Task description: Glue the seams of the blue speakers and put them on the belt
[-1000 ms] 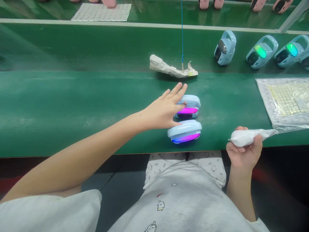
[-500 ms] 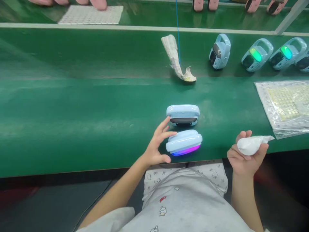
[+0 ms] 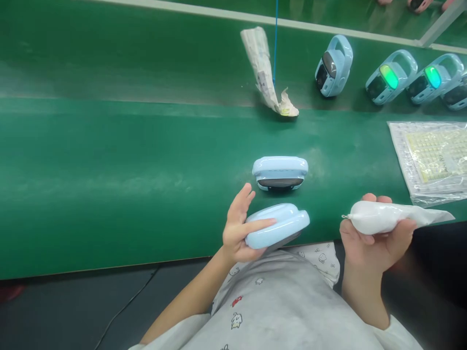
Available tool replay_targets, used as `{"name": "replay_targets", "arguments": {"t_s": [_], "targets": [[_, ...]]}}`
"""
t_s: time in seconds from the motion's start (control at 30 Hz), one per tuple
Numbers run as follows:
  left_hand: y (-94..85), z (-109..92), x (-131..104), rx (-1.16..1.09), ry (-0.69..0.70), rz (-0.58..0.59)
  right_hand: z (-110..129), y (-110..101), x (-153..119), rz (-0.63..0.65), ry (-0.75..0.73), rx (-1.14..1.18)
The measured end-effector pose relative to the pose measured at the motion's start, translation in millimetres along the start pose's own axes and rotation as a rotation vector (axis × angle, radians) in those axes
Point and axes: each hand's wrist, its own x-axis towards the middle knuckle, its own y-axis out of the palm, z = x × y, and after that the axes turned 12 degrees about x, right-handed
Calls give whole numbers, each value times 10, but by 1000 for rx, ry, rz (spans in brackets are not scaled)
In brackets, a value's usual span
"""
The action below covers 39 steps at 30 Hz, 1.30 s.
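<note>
My left hand (image 3: 239, 233) grips the left end of a light blue rounded device (image 3: 279, 226) at the table's front edge, index finger along its top and thumb beneath. The device is tilted, its dark face toward me. Just behind it, apart from my fingers, a second light blue device (image 3: 280, 168) stands on the green table (image 3: 146, 146). On the right, my right hand (image 3: 368, 248) is closed around a white, glossy cone-shaped bag (image 3: 383, 217) with a narrow tip pointing left and a tapered tail to the right.
Several light blue devices with handles (image 3: 334, 65) stand at the back right, some glowing green. A plastic-wrapped sheet (image 3: 430, 160) lies on the right. Crumpled paper strip (image 3: 264, 78) stands behind the devices beside a blue cord (image 3: 276, 43). A pale rail (image 3: 219, 17) crosses the back.
My left hand has closed on the front device and tilted it; its purple-blue light no longer shows. The white bag has turned, showing more of its length. The view has shifted.
</note>
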Motion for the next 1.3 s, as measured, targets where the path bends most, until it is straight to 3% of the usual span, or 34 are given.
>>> {"name": "replay_targets", "arguments": {"t_s": [0.1,0.23,0.4,0.53,0.67,0.83,1.3], "targets": [[-37,-15,7,-135,4,-22,29,31,-49,3,-19,-42],[-145,-37,-29,-186,-38,57,42,62,100,46,-59,-98],[-207,-44,-142,-216,-148,125,-108,217,932,3,-101,-74],[-149,-33,-192,-259,-143,93,-436,389,1724,-120,51,-130],[-127,-34,-186,-271,-131,107,-796,444,2171,-174,84,-198],[-148,-44,-219,-302,-159,120,-1001,387,2272,-191,50,-270],[-169,-81,-220,-328,-203,132,-1034,172,2212,-142,-45,-454]]}}
